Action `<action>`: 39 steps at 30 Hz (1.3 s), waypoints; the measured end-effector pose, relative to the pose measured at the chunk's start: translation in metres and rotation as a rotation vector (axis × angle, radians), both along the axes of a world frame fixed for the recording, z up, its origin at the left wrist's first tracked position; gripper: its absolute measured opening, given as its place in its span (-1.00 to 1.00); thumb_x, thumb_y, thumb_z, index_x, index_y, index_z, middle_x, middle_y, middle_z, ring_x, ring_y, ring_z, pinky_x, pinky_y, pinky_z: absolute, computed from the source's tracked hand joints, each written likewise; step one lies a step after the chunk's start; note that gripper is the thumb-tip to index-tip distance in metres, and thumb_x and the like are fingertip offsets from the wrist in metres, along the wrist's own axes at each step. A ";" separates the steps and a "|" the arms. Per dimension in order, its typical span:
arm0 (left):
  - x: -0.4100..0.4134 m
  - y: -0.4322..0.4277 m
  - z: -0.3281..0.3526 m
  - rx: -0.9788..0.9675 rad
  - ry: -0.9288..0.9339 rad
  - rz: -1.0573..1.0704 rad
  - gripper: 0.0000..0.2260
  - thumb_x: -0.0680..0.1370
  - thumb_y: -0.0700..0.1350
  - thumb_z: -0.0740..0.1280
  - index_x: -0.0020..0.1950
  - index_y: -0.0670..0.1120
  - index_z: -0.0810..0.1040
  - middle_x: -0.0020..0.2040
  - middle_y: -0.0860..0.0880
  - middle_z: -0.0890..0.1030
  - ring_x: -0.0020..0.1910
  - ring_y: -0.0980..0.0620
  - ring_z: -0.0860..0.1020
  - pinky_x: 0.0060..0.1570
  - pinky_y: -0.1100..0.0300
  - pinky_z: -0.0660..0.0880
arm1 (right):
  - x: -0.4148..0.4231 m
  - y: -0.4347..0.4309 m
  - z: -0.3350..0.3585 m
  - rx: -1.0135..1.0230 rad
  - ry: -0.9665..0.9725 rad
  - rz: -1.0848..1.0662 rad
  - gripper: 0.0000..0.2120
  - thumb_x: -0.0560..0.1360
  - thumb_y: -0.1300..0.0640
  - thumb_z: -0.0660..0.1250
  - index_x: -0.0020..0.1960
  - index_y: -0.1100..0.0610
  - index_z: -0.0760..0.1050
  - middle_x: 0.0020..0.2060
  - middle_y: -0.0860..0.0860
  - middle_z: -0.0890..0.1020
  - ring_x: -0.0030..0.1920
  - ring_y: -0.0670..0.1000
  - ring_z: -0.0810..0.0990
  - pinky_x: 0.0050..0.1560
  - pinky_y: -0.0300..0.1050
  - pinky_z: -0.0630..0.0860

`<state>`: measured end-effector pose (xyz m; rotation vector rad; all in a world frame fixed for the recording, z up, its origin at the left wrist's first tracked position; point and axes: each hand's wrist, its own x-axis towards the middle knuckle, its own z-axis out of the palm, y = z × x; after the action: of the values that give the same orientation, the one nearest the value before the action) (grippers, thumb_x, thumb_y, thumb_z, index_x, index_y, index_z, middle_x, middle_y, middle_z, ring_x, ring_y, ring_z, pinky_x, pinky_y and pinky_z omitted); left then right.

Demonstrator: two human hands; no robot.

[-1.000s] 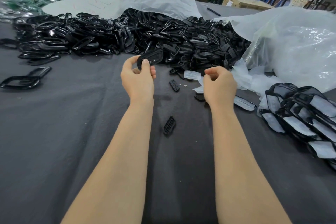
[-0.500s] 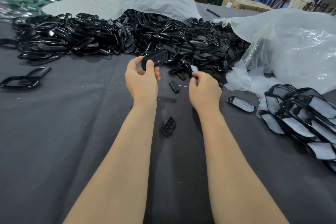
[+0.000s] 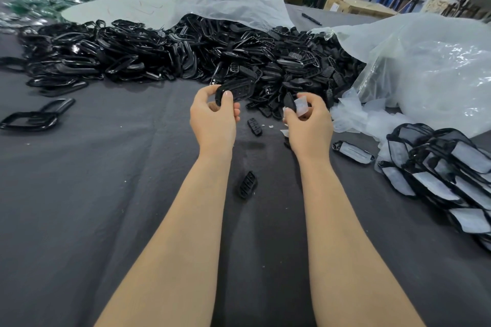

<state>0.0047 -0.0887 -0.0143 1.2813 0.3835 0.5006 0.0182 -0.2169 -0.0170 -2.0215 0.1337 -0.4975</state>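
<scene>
Over toward the far edge of the desk (image 3: 79, 194), right in front of the big pile of black parts (image 3: 279, 66), both hands are up off the cloth. The left hand (image 3: 212, 125) has its grip pinched on a black shell (image 3: 237, 91), thumb on the near face and fingers curled behind it. The shell lies roughly level, with its long end pointing right. The right hand (image 3: 310, 127) is just beside it but not touching, and its grip is pinching a white film (image 3: 301, 107) at the fingertips. There's a dark bit right next to the film, and I can't tell if it's held or just part of the pile behind.

Looks to me like the step is getting that film onto the shell, same as the wrapped stack (image 3: 438, 167) by the right edge. Tips, for what they're worth:

- Slide the left thumb toward the shell's end so the face is bare before the film comes in.
- Hold the film by one corner only, since extra finger contact probably means smudges or a fold.
- Land one end first, line it up with the shell's edge, then smooth along the length.
- Work above the open cloth, not over the pile. A dropped film would be a pain to find in there.
</scene>
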 end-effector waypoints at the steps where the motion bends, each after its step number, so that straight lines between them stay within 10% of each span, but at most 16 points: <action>1: 0.000 0.000 0.000 0.003 0.001 0.000 -0.86 0.61 -0.20 0.27 0.12 -0.01 0.45 -0.28 -0.02 0.54 -0.42 0.27 0.54 -0.29 0.35 0.52 | 0.001 0.000 0.000 0.012 -0.001 -0.008 -0.78 0.52 0.19 0.31 0.16 0.12 0.52 -0.17 -0.08 0.56 -0.03 0.00 0.56 -0.01 -0.24 0.42; 9: 0.000 0.000 -0.001 0.012 0.005 0.000 -0.87 0.61 -0.20 0.28 0.10 0.01 0.45 -0.28 -0.02 0.54 -0.41 0.26 0.55 -0.29 0.34 0.52 | 0.003 -0.003 0.003 0.209 -0.018 -0.059 -0.77 0.61 0.11 0.20 0.12 0.11 0.61 -0.03 -0.05 0.65 -0.01 -0.13 0.55 0.06 -0.24 0.46; 14: 0.001 -0.001 -0.001 0.019 0.007 -0.013 -0.86 0.60 -0.20 0.28 0.13 0.00 0.45 -0.27 -0.03 0.54 -0.39 0.24 0.55 -0.26 0.32 0.54 | 0.003 -0.007 0.007 0.547 0.029 -0.037 -0.91 0.56 0.24 0.29 -0.06 0.11 0.56 -0.29 -0.06 0.59 -0.43 -0.23 0.55 -0.29 -0.36 0.51; 31: -0.001 -0.003 0.000 0.064 -0.005 -0.028 -0.86 0.60 -0.19 0.28 0.12 0.01 0.45 -0.31 0.00 0.56 -0.42 0.27 0.54 -0.29 0.36 0.52 | -0.004 0.001 0.018 0.883 0.037 0.136 -0.83 0.52 0.42 0.24 0.01 0.19 0.41 -0.12 0.12 0.57 -0.21 0.00 0.70 -0.20 -0.28 0.59; 39: -0.001 -0.002 0.000 0.066 -0.011 -0.048 -0.85 0.60 -0.20 0.27 0.10 0.02 0.44 -0.30 0.00 0.54 -0.42 0.28 0.53 -0.29 0.36 0.52 | -0.006 -0.002 0.018 0.470 -0.105 -0.020 -0.76 0.50 0.25 0.33 -0.20 -0.07 0.60 -0.39 -0.19 0.53 -0.39 -0.21 0.43 -0.27 -0.38 0.40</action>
<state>0.0032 -0.0909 -0.0143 1.3483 0.3288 0.4825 0.0120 -0.2188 0.0005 -1.5338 0.1875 -0.5280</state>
